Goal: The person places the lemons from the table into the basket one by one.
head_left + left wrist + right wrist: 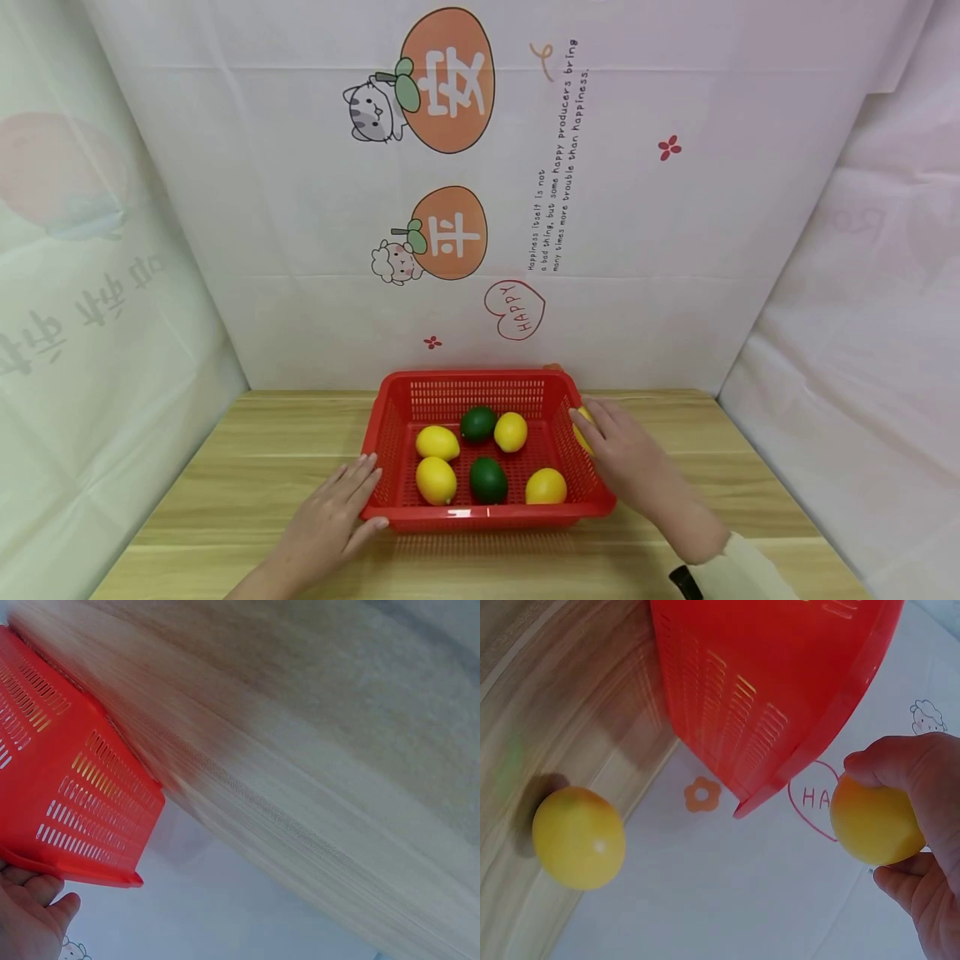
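A red plastic basket [468, 512] stands on the table with several lemons [437, 443] and two dark green oval fruits [488, 481] inside. My left hand [330, 517] rests on the basket's left rim near the front corner, fingers fairly straight. On the other side, my right hand [630, 458] pinches a lemon [877, 821] between thumb and fingers, at the basket's right rim. The right wrist view shows this lemon above the rim. Another lemon [579, 838] lies on the table outside the basket; in the head view the right hand and arm hide it.
The basket sits on a wood-grain table [277, 442] close to a white printed backdrop [322, 333]. White cloth walls [847, 358] rise on both sides. A dark band [686, 582] shows at the right wrist.
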Action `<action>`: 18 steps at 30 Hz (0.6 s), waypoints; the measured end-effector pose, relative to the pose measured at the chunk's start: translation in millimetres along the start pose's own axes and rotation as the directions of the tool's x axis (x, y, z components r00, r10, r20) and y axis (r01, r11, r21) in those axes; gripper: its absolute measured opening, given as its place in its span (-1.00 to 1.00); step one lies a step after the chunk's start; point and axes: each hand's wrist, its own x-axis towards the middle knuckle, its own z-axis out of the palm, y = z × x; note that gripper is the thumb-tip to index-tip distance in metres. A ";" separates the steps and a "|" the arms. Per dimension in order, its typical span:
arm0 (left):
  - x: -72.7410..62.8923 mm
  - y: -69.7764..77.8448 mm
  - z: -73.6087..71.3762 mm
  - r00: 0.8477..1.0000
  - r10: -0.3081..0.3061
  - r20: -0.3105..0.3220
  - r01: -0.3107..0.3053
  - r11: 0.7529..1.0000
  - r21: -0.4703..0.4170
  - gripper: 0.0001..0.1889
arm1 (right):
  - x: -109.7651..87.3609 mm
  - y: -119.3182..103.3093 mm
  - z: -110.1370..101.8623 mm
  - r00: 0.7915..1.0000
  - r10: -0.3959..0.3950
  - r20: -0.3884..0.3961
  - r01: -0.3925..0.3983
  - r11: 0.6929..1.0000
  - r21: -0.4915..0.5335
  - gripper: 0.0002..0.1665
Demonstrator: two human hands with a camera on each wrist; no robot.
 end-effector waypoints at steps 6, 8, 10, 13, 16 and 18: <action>-0.3 0.3 0.2 1.000 -0.002 -0.005 0.002 1.000 -0.003 -0.31 | 7.7 -5.4 3.7 0.997 -0.025 0.070 0.027 0.999 -0.032 -0.20; -0.5 0.2 0.4 1.000 -0.004 -0.007 0.004 1.000 -0.006 -0.31 | 9.8 -6.6 6.5 0.997 -0.035 0.072 0.037 0.999 -0.033 -0.22; -0.5 0.1 0.6 1.000 -0.002 -0.010 0.002 1.000 -0.006 -0.31 | 11.6 -7.2 9.1 0.997 -0.044 0.070 0.046 0.998 -0.030 -0.24; -0.1 0.2 0.8 1.000 0.007 -0.017 -0.007 1.000 -0.002 -0.31 | 14.1 -7.7 12.3 0.995 -0.046 0.090 0.048 0.998 -0.028 -0.22; 0.2 0.4 0.4 1.000 0.013 -0.028 -0.013 1.000 -0.002 -0.31 | 17.7 -8.2 15.3 0.990 -0.040 0.134 0.044 0.999 -0.027 -0.21; 0.1 0.6 0.0 0.999 0.012 -0.033 -0.013 1.000 -0.004 -0.30 | 21.1 -9.0 17.8 0.986 -0.038 0.161 0.043 0.999 -0.028 -0.22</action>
